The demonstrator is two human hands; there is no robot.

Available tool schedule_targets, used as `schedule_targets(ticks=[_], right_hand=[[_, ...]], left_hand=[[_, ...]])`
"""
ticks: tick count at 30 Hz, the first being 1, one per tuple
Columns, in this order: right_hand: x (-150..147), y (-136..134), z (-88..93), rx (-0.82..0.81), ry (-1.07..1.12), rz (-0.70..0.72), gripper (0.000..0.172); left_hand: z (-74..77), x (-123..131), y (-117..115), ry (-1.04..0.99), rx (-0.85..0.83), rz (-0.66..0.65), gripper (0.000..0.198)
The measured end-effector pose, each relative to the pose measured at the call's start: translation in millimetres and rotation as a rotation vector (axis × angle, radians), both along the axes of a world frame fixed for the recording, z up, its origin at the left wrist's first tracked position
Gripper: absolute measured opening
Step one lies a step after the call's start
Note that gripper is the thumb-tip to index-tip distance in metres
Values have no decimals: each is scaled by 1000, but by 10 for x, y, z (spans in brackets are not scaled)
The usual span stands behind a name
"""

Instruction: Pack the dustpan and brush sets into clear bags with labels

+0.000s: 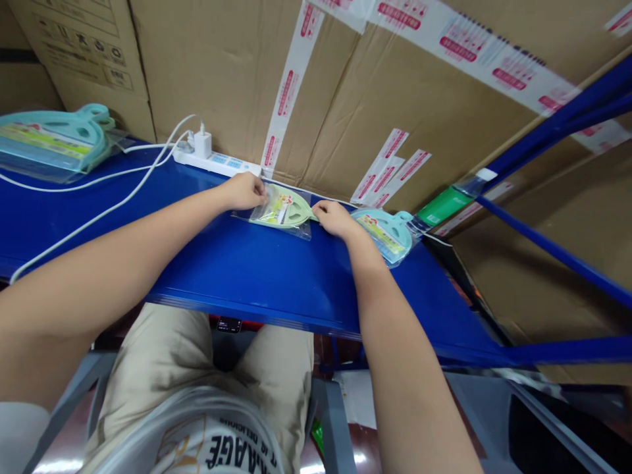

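Observation:
A pale green plastic dustpan lies in a clear bag with a yellow printed label on the blue shelf top. My left hand is closed at the bag's left edge, its fingertips curled on the plastic. At the opposite end, my right hand pinches the narrow handle end of the dustpan. Just right of this hand lies a light blue bagged dustpan, partly hidden by my wrist. More light blue bagged dustpans are stacked at the far left.
A white power strip with a plugged-in charger stands behind my left hand; its white cable runs leftward across the shelf. A green-labelled bottle leans at the right by the blue frame. Taped cardboard boxes wall off the back.

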State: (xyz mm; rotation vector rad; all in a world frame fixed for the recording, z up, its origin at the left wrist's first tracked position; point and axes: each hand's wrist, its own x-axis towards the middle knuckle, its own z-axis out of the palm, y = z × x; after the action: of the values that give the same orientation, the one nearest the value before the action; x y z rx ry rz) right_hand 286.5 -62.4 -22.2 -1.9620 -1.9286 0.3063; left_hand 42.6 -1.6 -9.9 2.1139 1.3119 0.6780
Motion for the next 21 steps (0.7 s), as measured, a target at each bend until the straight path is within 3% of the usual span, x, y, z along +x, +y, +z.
schedule_targets(ticks=[7,13,21], right_hand=[[-9,7,-5,25,-27,-7,22],[-62,-25,22,3,-58,-39,25],[-74,-39,35,0,-62,-26,25]], left_hand=[[152,-81,-124,49,-116,-36,14],[119,40,-259,-19,-197,-17,23],[26,22,-149,-208,-323,-53,31]])
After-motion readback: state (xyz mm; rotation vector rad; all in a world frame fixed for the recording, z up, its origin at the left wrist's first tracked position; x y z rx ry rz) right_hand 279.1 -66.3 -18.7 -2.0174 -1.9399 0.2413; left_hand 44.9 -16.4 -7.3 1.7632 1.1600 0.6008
